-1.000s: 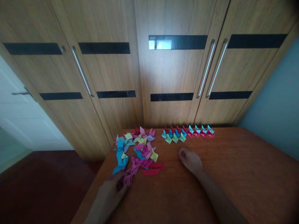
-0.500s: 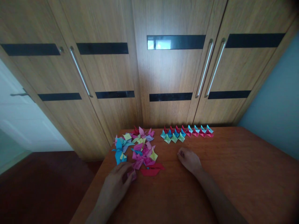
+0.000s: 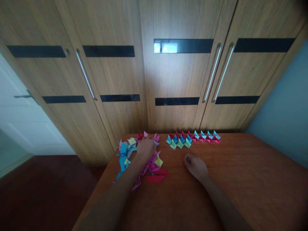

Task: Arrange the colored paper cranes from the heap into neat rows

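Observation:
A heap of folded paper pieces (image 3: 154, 166) in pink, blue, yellow and red lies on the left part of the table. My left hand (image 3: 145, 148) reaches over the heap to its far side, palm down. Its fingertips bend down out of sight among the papers, so I cannot tell whether they grip one. My right hand (image 3: 195, 166) rests on the wood as a loose fist, with nothing showing in it. Beyond it stand rows of pointed folded papers (image 3: 180, 143) in red, blue and pale green. Light blue and red ones (image 3: 206, 137) continue the rows rightward.
The brown wooden table (image 3: 235, 179) reaches back to a wardrobe (image 3: 175, 77) with metal handles. A red folded paper (image 3: 157, 176) lies at the heap's near edge. On the far left is a white door (image 3: 21, 112), and a blue wall (image 3: 286, 99) on the right.
My left hand has moved from the heap's near left edge forward and right, onto its far side. Some pink and blue papers at the near left have shifted. The right fist stays put.

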Action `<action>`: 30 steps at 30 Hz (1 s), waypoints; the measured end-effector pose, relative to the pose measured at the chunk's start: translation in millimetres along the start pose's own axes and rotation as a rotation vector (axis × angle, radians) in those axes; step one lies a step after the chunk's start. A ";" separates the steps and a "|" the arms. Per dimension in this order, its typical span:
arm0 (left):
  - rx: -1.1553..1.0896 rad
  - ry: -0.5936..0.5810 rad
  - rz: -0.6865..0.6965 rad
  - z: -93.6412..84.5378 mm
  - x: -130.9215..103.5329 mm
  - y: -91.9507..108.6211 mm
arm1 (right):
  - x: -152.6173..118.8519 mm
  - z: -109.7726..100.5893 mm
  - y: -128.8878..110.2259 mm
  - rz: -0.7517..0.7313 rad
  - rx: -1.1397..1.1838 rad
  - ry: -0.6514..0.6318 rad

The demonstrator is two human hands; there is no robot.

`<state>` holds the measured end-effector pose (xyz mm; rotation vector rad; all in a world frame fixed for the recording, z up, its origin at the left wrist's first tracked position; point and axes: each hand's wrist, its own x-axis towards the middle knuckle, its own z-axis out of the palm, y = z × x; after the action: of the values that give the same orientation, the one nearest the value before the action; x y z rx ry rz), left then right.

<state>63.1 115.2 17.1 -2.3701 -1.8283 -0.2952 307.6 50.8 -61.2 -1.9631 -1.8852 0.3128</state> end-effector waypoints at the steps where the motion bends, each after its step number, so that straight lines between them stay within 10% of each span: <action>1: 0.013 -0.001 -0.021 4.1 6.2 4.1 | 0.2 0.3 0.5 0.000 0.003 0.002; 30: 0.093 -0.010 -0.020 34.7 32.4 23.3 | 2.7 3.2 2.8 -0.008 0.008 0.005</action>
<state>96.1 147.5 -8.7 -2.2964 -1.8297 -0.1966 309.0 53.9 -65.0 -1.9489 -1.8857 0.3128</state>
